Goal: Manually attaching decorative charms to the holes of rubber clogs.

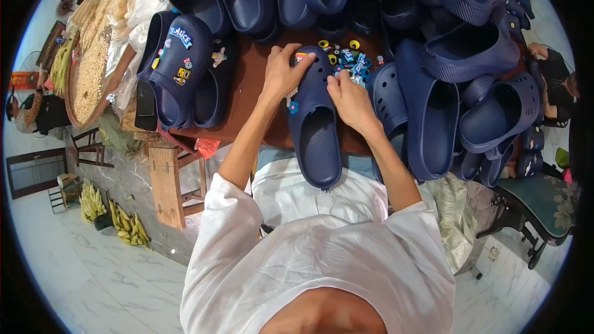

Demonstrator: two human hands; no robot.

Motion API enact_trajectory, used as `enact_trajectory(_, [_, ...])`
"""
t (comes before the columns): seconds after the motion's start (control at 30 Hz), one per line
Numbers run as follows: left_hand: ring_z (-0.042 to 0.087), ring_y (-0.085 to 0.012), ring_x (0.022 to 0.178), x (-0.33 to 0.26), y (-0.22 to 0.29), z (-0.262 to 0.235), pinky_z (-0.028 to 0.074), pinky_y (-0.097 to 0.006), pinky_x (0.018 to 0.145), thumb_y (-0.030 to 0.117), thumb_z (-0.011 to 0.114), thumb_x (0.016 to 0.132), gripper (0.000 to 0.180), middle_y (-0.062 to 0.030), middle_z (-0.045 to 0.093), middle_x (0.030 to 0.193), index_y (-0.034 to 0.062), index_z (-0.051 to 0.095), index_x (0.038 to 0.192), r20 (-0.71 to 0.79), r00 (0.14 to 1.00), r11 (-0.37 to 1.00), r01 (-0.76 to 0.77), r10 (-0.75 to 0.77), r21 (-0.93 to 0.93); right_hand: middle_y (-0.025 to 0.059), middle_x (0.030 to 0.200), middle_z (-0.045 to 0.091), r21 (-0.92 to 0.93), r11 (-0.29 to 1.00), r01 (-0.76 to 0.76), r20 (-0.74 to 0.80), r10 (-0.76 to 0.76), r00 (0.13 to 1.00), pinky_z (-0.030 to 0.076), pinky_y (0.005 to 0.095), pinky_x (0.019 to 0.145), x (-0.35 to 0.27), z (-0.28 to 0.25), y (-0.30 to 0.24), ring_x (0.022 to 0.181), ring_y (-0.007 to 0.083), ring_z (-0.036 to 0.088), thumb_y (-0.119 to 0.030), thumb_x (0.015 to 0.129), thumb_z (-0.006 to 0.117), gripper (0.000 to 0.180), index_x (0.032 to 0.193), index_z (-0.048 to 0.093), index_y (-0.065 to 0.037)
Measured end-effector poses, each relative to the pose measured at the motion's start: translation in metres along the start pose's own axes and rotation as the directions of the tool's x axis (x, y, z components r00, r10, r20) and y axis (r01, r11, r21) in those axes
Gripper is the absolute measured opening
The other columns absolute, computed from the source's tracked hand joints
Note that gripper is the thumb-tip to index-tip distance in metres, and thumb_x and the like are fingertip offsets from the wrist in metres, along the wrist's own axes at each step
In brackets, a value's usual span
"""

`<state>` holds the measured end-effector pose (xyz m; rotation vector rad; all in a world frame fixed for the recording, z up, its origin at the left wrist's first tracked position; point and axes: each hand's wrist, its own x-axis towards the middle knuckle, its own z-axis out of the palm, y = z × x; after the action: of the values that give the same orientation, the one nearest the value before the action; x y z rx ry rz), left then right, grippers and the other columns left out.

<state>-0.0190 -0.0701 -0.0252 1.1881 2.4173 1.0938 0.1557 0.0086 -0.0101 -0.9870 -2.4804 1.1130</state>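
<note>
Over the near edge of the table (246, 83), the navy clog (314, 94) seems mid-decoration, left hand (286, 74) spread around its toe, right hand (351, 102) curled, any pinch unclear; seating the charm (301, 56) likely calls for firm pressure.

Pale room with a marble-patterned tile floor (117, 278) around a brown-topped desk (238, 108).
A bare wooden stool (166, 188) stands by the desk's left end, on greyer veined flooring (136, 195); at right sits a green flower-patterned swivel chair (538, 204). A dark-framed panel (37, 172) shows far left. Even, bright light.
</note>
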Motion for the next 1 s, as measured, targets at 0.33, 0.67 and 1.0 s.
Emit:
enact_trajectory(0.33, [0.065,-0.0453,0.074,0.004,0.003,0.016,0.054,-0.05,0.067,0.02,0.053,0.1,0.027,-0.0246,0.064,0.087,-0.0045,0.062,0.102,-0.055,0.96,0.914,-0.242,0.274,0.326,0.0343,0.078,0.064,-0.074,0.995,0.067,-0.037,-0.07,0.997,0.049,0.0579,0.076,0.002,0.001,-0.003,0.078,0.0511,0.064,-0.018,0.097,0.046,0.025,0.1,0.052,0.006])
enact_trajectory(0.67, [0.067,-0.0387,0.072,0.001,0.013,0.016,0.054,-0.05,0.066,0.018,0.052,0.099,0.019,-0.0187,0.066,0.077,0.002,0.06,0.094,-0.169,0.958,0.954,-0.188,0.23,0.232,0.028,0.082,0.066,0.055,0.995,0.085,-0.213,-0.071,0.974,0.049,0.0554,0.073,-0.012,0.013,0.001,0.078,0.0475,0.065,-0.014,0.096,0.049,0.02,0.107,0.046,0.002])
enact_trajectory(1.0, [0.067,-0.0308,0.082,0.03,0.054,0.024,0.051,-0.042,0.073,0.027,0.07,0.088,0.023,-0.012,0.07,0.084,0.0049,0.073,0.094,0.093,0.812,0.81,-0.583,0.577,0.061,0.0277,0.078,0.066,0.05,0.995,-0.081,0.107,0.076,0.991,0.049,0.0548,0.075,-0.018,-0.012,-0.007,0.079,0.0474,0.066,-0.048,0.099,0.05,0.051,0.094,0.055,0.002])
